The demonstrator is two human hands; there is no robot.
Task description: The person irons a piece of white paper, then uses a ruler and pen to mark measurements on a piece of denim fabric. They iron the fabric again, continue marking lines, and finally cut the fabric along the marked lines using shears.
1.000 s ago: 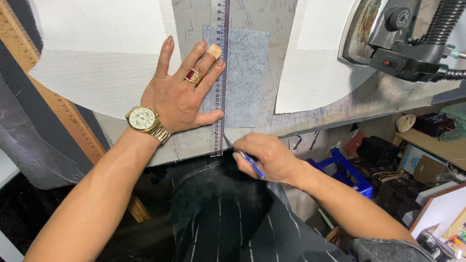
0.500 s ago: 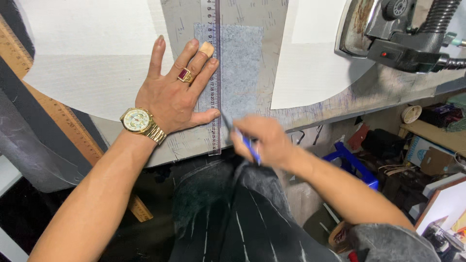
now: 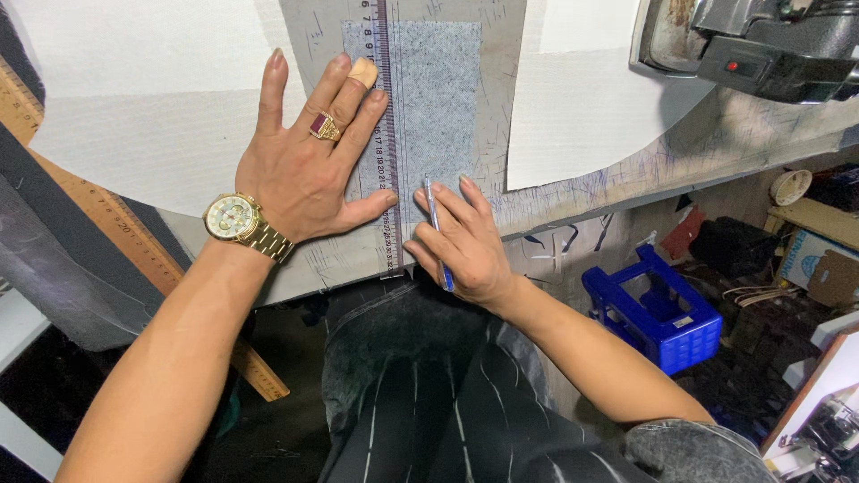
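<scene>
blue crate [image 3: 658, 309], steam iron [image 3: 761, 45], wooden ruler [image 3: 116, 228]

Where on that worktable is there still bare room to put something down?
Bare room: the white sheet left of the left hand, and the white sheet between the grey felt and the iron. Crowded: the middle, where the left hand pins the clear ruler and the right hand holds a blue pen.
</scene>
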